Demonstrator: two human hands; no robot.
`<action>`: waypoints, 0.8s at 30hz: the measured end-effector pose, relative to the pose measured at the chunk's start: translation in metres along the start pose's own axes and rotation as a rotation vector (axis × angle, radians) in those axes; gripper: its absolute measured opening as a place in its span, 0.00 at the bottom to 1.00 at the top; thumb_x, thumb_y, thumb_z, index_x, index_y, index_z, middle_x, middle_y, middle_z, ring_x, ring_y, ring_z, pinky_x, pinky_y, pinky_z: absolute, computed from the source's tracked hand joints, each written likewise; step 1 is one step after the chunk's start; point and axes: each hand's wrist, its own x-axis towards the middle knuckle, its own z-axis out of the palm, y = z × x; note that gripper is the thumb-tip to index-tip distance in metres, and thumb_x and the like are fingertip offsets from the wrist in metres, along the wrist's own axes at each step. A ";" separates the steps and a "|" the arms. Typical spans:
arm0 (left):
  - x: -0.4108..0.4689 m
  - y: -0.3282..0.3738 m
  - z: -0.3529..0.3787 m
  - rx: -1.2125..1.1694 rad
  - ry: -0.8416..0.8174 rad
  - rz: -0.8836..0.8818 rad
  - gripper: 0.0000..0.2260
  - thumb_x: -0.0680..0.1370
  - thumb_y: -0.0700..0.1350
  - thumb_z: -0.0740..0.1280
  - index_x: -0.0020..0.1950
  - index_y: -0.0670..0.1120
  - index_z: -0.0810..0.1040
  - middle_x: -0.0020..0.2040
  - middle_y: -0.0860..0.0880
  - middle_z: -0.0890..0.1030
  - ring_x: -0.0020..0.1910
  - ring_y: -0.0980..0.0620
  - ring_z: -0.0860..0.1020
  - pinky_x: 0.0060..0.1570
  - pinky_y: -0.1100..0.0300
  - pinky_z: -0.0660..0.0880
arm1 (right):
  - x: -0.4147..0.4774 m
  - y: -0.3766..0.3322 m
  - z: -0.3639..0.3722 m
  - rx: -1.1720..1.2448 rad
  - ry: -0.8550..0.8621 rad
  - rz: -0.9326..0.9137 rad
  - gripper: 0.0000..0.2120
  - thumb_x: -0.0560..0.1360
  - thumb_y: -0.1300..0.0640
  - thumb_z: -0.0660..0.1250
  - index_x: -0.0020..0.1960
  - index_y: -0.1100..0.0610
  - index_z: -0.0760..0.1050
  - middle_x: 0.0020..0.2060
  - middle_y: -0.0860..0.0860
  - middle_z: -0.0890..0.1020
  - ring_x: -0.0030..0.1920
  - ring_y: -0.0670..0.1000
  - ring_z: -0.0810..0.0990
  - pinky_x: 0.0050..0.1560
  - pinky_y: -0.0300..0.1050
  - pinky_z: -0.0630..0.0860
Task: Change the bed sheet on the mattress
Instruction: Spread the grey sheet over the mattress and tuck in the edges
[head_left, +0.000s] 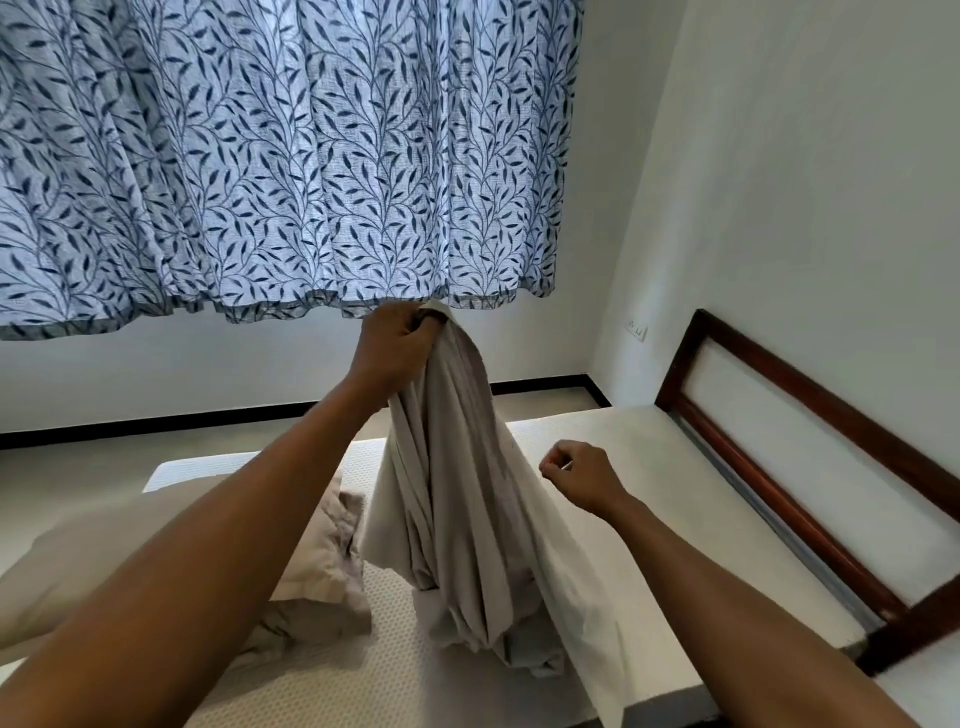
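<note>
Head view: my left hand (397, 340) bunches the top of the sheet (457, 493), which hangs in limp folds onto the bare mattress (649, 467), beside a pillow (156, 545). My right hand (576, 475) curls just beside the cloth; whether it pinches an edge I cannot tell. It looks light, soft and floppy: best taken at a corner or hem.

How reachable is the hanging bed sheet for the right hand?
Probably yes: the right hand hovers close beside the bed sheet held up by the left hand, with nothing visible between them.
</note>
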 end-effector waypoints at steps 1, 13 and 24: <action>0.001 -0.001 -0.002 0.024 0.001 0.008 0.21 0.78 0.51 0.66 0.31 0.38 0.69 0.27 0.49 0.66 0.28 0.57 0.63 0.30 0.59 0.59 | -0.002 -0.007 0.001 0.080 -0.034 -0.010 0.07 0.72 0.48 0.75 0.46 0.49 0.80 0.42 0.45 0.84 0.41 0.44 0.82 0.50 0.53 0.82; -0.002 -0.020 -0.014 0.254 -0.338 0.002 0.18 0.70 0.59 0.74 0.47 0.46 0.81 0.43 0.50 0.80 0.40 0.54 0.77 0.41 0.55 0.72 | 0.020 -0.051 0.001 -0.072 0.298 -0.058 0.03 0.66 0.59 0.64 0.35 0.56 0.76 0.35 0.55 0.82 0.40 0.59 0.81 0.36 0.47 0.72; -0.011 -0.005 -0.021 -0.081 -0.805 -0.039 0.11 0.81 0.39 0.67 0.61 0.49 0.82 0.38 0.48 0.76 0.39 0.53 0.74 0.38 0.63 0.68 | 0.018 -0.047 -0.036 0.132 0.025 0.087 0.31 0.71 0.53 0.76 0.72 0.54 0.74 0.69 0.55 0.78 0.68 0.55 0.77 0.63 0.47 0.73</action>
